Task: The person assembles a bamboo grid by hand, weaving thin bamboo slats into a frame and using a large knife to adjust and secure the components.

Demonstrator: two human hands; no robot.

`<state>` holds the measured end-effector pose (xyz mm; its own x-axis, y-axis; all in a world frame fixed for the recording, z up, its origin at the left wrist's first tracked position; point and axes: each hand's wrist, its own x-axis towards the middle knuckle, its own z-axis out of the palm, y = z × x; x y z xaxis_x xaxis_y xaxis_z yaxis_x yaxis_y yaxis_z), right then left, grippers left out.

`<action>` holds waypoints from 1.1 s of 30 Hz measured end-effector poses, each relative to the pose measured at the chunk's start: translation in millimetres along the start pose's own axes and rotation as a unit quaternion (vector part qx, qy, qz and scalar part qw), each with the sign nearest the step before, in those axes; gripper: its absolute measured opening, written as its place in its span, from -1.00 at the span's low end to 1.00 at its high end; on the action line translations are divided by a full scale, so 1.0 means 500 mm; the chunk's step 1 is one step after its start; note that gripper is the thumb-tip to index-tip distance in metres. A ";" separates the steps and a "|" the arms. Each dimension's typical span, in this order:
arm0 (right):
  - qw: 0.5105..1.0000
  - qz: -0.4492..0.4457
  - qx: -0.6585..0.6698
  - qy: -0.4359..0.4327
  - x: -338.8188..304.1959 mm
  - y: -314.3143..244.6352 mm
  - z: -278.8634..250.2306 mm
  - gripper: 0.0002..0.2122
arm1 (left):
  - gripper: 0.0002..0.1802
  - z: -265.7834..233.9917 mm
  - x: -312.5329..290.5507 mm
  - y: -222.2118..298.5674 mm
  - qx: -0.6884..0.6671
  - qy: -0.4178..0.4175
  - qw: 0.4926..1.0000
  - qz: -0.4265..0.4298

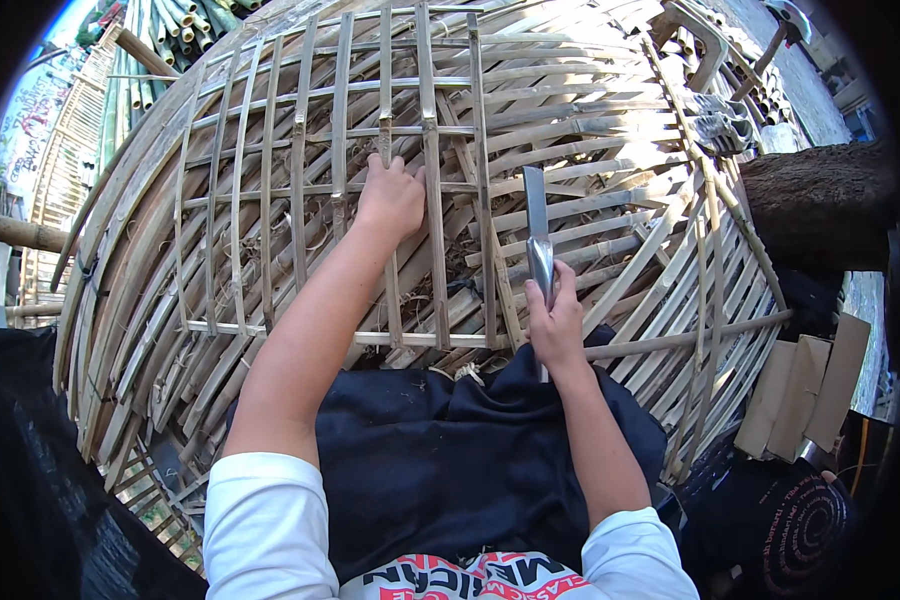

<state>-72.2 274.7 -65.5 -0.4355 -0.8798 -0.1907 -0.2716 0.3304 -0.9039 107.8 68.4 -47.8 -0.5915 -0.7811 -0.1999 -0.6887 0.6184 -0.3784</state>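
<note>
A lattice of split bamboo slats (297,190) lies in front of me, its long slats crossing over thinner cross strips. My left hand (392,195) is closed round one upright slat (386,95) near the lattice's middle, its fingertips partly hidden. To the right of the lattice, my right hand (555,325) grips a knife (536,205) by its shiny metal handle. Its flat, straight blade points up and away from me, apart from the lattice. Dark cloth (410,430) covers my lap below the lattice's near edge.
Beneath the lattice spreads a large heap of curved bamboo strips (150,290). A thick log (820,205) juts in at the right, above an opened cardboard box (800,390). Green bamboo poles (175,35) stand at the far left. A wooden pole (15,230) lies at the left edge.
</note>
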 end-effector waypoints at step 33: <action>0.966 -0.234 -0.079 0.082 -0.009 0.006 0.060 -0.58 | -0.62 -0.043 0.019 -0.005 -0.026 -0.153 0.988 -0.024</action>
<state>-45.1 269.3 -78.9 -0.3603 -0.8837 0.2988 -0.5926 -0.0305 -0.8049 95.1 61.2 -29.3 -0.4085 -0.7941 -0.4500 -0.7388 0.5772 -0.3479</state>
